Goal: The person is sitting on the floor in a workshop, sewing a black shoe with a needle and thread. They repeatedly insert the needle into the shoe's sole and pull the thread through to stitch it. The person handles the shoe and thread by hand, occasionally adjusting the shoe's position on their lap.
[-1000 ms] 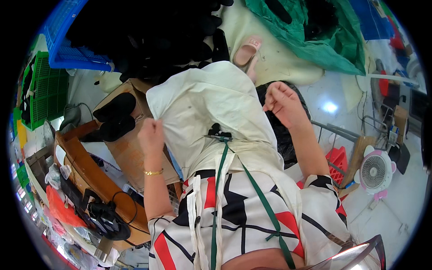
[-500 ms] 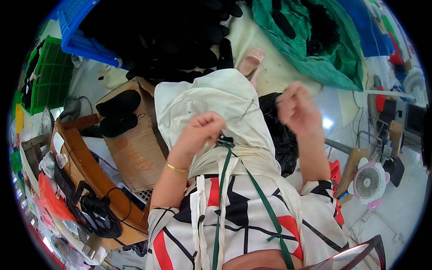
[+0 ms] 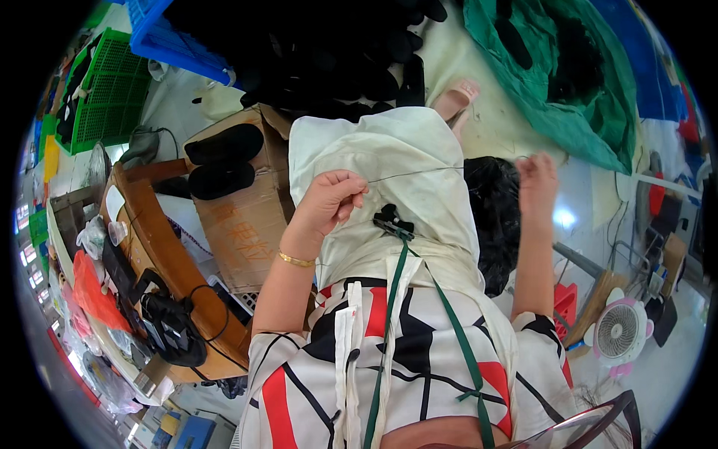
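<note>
A thin dark thread (image 3: 419, 174) is drawn nearly straight across my lap, above a white apron (image 3: 381, 161). My left hand (image 3: 334, 200), with a gold bracelet on its wrist, pinches one end between thumb and forefinger. Out to the right, my right hand (image 3: 537, 187) is raised with its fingers curled and slightly blurred. The thread points straight to its fingertips but gets lost against a black plastic bag (image 3: 493, 217). Between the hands, a small black object (image 3: 393, 222) hangs at the waist on a green cord (image 3: 385, 329); its kind is unclear.
Black shoe-like pieces (image 3: 224, 161) lie on a cardboard box (image 3: 232, 224) at left, by a wooden bench (image 3: 161, 262). Ahead are a heap of black pieces (image 3: 329, 60), a blue crate (image 3: 176, 45) and a green sack (image 3: 553, 112). A fan (image 3: 619, 329) stands at right.
My right hand has moved outward to the right and slightly down. The thread, slack and bent before, is now stretched nearly straight. My left hand has shifted up a little from the black object.
</note>
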{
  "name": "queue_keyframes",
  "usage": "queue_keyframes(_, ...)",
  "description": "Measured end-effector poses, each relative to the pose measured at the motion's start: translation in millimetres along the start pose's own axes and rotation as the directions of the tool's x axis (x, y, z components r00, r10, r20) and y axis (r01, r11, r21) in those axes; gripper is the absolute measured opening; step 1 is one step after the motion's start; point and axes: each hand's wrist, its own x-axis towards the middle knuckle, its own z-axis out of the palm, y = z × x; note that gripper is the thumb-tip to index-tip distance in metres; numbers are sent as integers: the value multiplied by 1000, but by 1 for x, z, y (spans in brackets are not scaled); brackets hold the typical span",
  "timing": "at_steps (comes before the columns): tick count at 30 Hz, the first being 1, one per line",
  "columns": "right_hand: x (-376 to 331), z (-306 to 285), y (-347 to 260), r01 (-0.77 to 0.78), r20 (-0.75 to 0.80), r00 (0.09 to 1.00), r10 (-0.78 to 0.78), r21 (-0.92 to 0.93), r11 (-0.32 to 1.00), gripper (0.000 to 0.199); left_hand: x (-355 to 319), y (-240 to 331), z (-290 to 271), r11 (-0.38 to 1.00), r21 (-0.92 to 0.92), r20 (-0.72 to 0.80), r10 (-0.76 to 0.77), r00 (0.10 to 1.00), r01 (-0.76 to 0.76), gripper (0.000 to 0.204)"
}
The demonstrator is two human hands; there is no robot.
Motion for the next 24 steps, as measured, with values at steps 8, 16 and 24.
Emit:
queue_keyframes(8,-95,123,36,137,753,488,441,-566,813,33,10,-7,36,964,267,39,-26,999,15,23)
queue_keyframes(16,-83,118,50,-10,641,570,514,-620,784,15,8,-10,17,994,113,13,-8,1000,7,38)
queue_keyframes(24,-78,115,55,-116,589,568,575,-634,764,15,7,-9,17,991,136,25,2,1000,-5,19)
